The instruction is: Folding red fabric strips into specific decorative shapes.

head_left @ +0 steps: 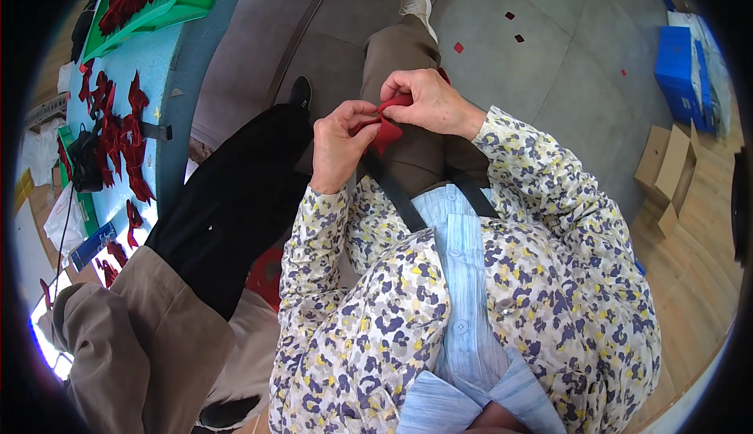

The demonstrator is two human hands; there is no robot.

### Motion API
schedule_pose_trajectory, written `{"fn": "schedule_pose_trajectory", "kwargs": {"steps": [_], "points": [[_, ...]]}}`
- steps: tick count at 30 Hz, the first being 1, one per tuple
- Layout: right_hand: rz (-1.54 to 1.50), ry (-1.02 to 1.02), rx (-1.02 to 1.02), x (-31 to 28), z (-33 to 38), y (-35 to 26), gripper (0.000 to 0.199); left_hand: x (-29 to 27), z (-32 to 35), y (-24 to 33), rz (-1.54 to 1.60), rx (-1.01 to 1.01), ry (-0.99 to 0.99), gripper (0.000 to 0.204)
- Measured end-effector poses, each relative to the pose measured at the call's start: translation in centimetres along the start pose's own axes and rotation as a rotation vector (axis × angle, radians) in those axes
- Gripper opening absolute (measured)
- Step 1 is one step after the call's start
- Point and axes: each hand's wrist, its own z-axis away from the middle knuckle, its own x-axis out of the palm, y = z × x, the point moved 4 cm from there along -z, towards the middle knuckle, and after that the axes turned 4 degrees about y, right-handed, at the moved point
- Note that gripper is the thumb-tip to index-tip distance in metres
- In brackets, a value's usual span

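Above my lap, both hands hold a small piece of red ribbon, folded or looped between my fingers. My left hand is closed, its thumb and fingers pinching the left side of the ribbon. From the other side my right hand pinches the upper part, fingers bent and close to the left fingertips. A loose end of the ribbon hangs below the pinch, over my brown trousers. The exact fold is partly hidden by my fingers.
Left, a light blue table carries several dark red bows and a green bin full of more. A person in black trousers sits close beside me. Red scraps lie on the grey floor. A blue box and cardboard box stand right.
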Motion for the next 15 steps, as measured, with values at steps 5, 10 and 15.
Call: {"fn": "schedule_pose_trajectory", "kwargs": {"steps": [5, 10, 15], "points": [[-0.023, -0.012, 0.031, -0.06, -0.22, -0.10, 0.016, -0.25, -0.10, -0.28, 0.095, -0.054, -0.034, 0.025], [-0.070, -0.016, 0.012, -0.20, -0.40, -0.23, 0.015, -0.16, -0.34, -0.28, 0.129, -0.030, -0.030, 0.024], [-0.064, -0.011, 0.002, -0.17, -0.40, -0.01, 0.015, 0.04, -0.35, 0.15, 0.109, -0.070, -0.050, 0.024]]}}
